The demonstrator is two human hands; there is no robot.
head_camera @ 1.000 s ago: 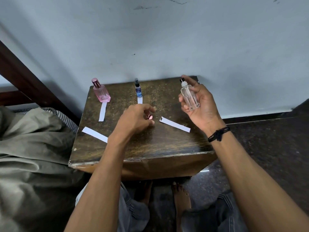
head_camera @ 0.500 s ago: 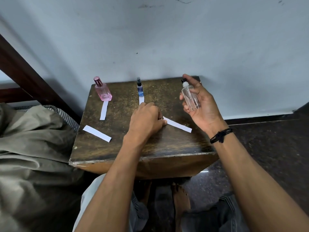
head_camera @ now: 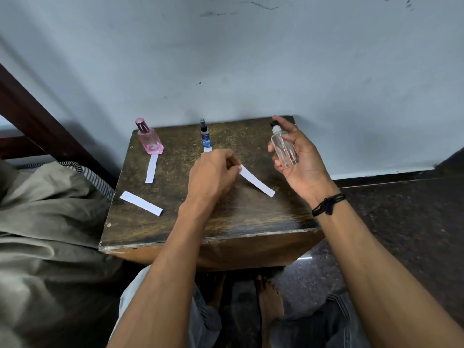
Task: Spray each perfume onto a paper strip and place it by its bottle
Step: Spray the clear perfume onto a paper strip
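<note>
While left hand [head_camera: 213, 174] pinches strip [head_camera: 257, 180], it half-hides paper [head_camera: 208, 148] by blue bottle [head_camera: 205, 136].

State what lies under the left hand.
One end of a paper strip, pinched by the left hand; the blue bottle's strip runs under it, mostly hidden.

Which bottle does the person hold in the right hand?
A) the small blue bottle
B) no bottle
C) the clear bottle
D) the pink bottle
C: the right hand grips the clear bottle above the table; the pink bottle and the blue bottle stand near the wall.
</note>
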